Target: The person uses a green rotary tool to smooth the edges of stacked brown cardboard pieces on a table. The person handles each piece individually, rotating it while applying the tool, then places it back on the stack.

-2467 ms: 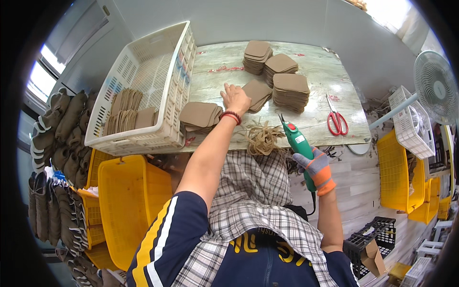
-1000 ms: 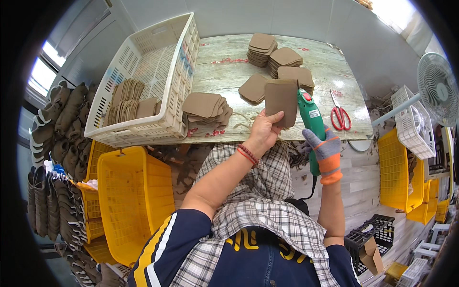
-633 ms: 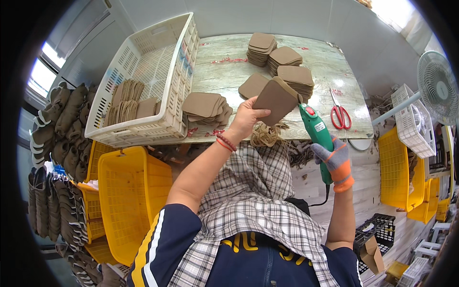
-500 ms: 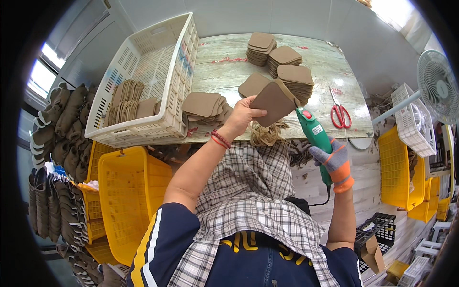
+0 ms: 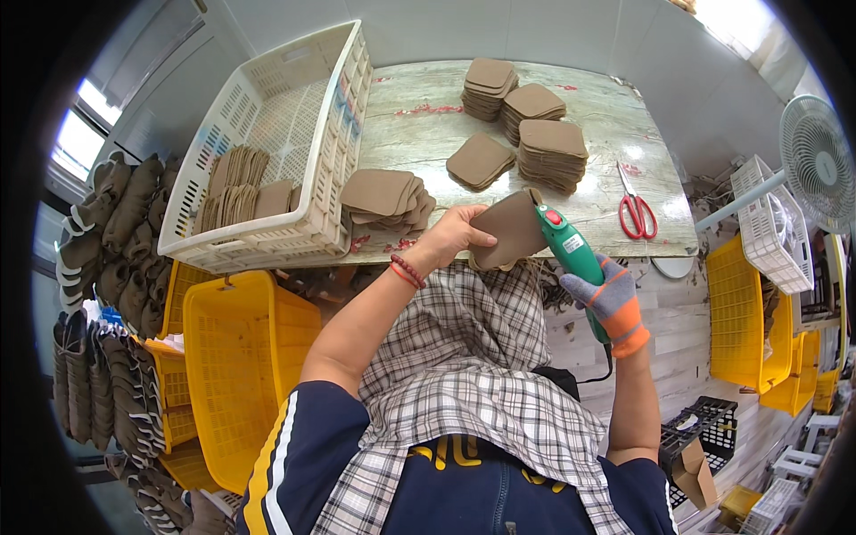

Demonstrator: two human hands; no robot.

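My left hand (image 5: 450, 236) grips a flat brown piece (image 5: 510, 230) by its left edge, just in front of the table's near edge. A green corded power tool (image 5: 571, 254) is held in my right hand (image 5: 606, 299), which wears a grey and orange glove; the tool's tip touches the piece's right edge. Behind my left hand, a loose pile of brown pieces (image 5: 383, 196) lies on the worn wooden table (image 5: 428, 134). Neater stacks of brown pieces (image 5: 530, 125) stand farther back.
A white slatted crate (image 5: 259, 152) with upright brown pieces sits on the table's left. Red scissors (image 5: 635, 212) lie at the right. Yellow crates (image 5: 232, 357) stand at my left and far right (image 5: 740, 312). A fan (image 5: 816, 165) is at the right. Dark shoe uppers (image 5: 107, 267) hang at the left.
My left hand took one brown piece off the table and drew it toward me. My right hand brought the green tool's tip against its edge.
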